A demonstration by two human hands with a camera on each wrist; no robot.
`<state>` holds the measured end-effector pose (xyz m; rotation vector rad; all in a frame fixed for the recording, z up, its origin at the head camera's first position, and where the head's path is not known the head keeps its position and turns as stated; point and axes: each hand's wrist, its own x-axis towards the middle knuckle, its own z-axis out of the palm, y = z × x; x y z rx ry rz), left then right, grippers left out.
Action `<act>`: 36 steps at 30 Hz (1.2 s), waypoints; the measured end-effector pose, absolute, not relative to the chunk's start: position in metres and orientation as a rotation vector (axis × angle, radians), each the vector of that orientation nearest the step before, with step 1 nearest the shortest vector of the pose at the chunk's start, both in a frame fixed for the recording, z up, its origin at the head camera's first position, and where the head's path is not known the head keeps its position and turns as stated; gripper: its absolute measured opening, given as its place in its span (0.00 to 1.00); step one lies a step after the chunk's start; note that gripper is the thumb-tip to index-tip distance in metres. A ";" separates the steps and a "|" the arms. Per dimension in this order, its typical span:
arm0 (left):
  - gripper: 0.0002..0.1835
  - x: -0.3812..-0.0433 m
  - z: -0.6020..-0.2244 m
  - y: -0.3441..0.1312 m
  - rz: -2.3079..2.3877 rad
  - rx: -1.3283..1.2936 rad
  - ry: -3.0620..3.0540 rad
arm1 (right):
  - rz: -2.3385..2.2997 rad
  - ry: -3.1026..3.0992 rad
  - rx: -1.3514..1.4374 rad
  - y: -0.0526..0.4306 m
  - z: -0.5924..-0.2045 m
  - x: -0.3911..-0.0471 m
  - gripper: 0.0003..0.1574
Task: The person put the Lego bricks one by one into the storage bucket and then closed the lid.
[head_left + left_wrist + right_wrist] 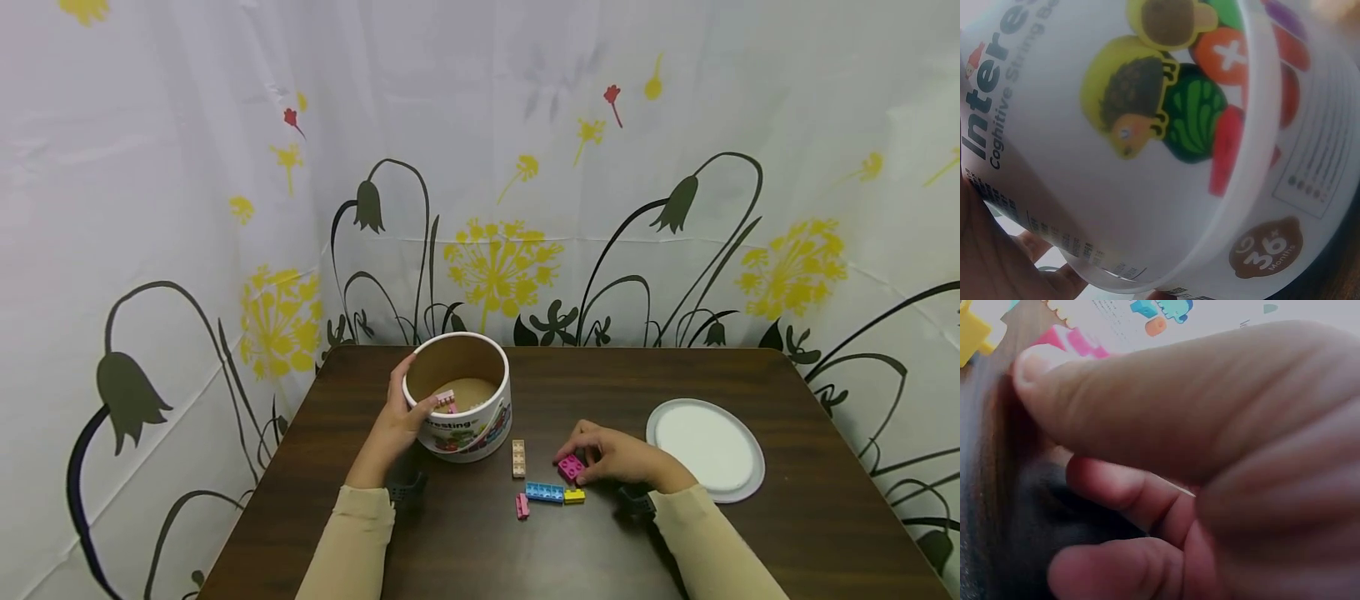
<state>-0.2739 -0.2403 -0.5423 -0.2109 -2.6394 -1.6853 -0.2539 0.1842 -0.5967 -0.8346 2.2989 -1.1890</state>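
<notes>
My left hand (400, 419) grips the round white bucket (474, 451) at its left side, with the thumb at the front rim. Pink toy bricks (446, 400) are visible inside it. In the left wrist view the printed bucket wall (1129, 206) fills most of the picture. My right hand (622, 457) pinches a magenta toy brick (571, 468) between thumb and fingers, at the table. Close by lie a blue brick (544, 492), a yellow brick (574, 497), a beige brick (518, 459) and a small pink brick (522, 506). The thumb partly hides the magenta brick (1054, 339) in the right wrist view.
A round white lid (705, 450) lies on the dark wooden table (585, 375), to the right of my right hand. A white curtain (480, 100) printed with flowers hangs behind the table's far edge.
</notes>
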 end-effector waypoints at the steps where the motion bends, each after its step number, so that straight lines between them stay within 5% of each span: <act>1: 0.48 -0.274 -0.542 -0.241 -1.688 -0.212 -2.634 | -1.192 2.316 -0.826 0.184 -0.597 -0.254 0.21; 21: 0.50 -0.275 -0.531 -0.242 -1.716 -0.272 -2.583 | -1.636 2.261 -0.511 0.182 -0.606 -0.267 0.32; 30: 0.50 -0.273 -0.541 -0.240 -1.702 -0.227 -2.610 | -1.785 2.250 -0.372 0.179 -0.610 -0.266 0.19; 36: 0.50 -0.269 -0.545 -0.241 -1.704 -0.218 -2.593 | -1.934 2.278 -0.385 0.159 -0.586 -0.268 0.23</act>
